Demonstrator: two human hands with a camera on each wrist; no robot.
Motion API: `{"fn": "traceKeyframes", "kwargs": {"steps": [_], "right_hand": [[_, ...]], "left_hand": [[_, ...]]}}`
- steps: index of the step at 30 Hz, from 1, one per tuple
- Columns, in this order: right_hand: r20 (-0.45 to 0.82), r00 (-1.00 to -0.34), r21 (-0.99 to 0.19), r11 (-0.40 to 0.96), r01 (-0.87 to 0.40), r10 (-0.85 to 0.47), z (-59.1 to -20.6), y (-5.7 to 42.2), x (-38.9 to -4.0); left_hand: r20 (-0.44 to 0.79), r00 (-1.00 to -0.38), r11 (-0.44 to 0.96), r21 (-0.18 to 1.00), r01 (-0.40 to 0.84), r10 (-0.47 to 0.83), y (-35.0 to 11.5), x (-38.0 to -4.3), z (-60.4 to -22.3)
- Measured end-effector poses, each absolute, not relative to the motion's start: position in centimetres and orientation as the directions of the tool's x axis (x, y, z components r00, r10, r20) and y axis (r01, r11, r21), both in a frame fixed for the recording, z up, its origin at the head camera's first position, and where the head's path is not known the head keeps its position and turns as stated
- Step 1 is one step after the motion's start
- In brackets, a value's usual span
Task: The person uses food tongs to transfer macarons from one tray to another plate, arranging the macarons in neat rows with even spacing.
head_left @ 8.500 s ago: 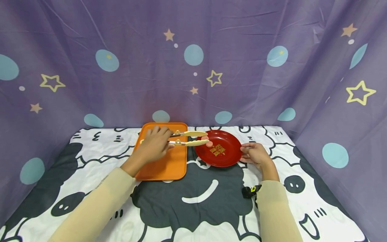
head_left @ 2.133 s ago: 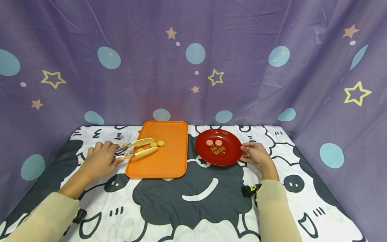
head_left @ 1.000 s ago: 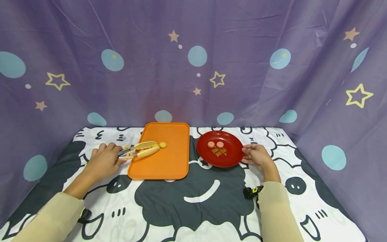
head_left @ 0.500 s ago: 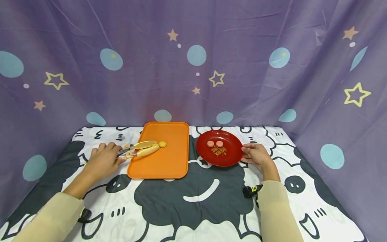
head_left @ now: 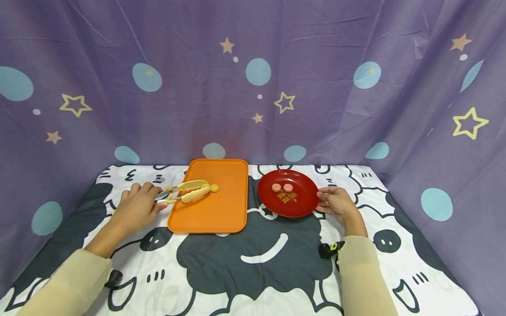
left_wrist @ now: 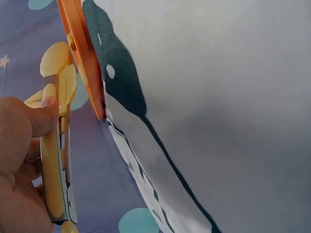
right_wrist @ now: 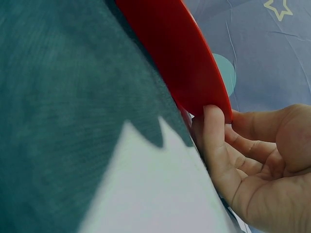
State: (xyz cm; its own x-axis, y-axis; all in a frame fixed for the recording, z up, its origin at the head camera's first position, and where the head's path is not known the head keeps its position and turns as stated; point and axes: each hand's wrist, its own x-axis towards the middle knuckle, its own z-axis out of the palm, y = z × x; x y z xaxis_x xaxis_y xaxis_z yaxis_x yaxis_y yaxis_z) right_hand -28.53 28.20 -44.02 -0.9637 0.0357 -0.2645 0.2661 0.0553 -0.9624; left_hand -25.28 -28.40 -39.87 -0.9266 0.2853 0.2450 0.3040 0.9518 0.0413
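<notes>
Tongs (head_left: 193, 195) with cream-yellow tips, gripped in left hand (head_left: 136, 208), shift slightly forward, putting round yellow pieces (head_left: 215, 188) at tip; right hand (head_left: 337, 204) pinches round red plate (head_left: 304, 189).

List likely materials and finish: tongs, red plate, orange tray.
Tongs: metal arms, from their silvery shine; yellow tips look like smooth plastic or silicone, can't tell which.
Red plate: probably plastic or melamine, glossy, given the bright highlight near its far rim; lacquered wood isn't ruled out.
Orange tray: likely moulded plastic, satin finish, judging by even colour and rounded corners.
</notes>
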Motion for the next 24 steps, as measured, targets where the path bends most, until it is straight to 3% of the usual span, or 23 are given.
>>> {"fn": "traceKeyframes", "kwargs": {"steps": [24], "right_hand": [[-0.266,-0.963,-0.961,0.065,0.268,0.044,-44.1,28.2,-28.5]], "left_hand": [[0.287,-0.896,0.932,0.032,0.362,0.338,-25.9,-25.8,-38.4]]}}
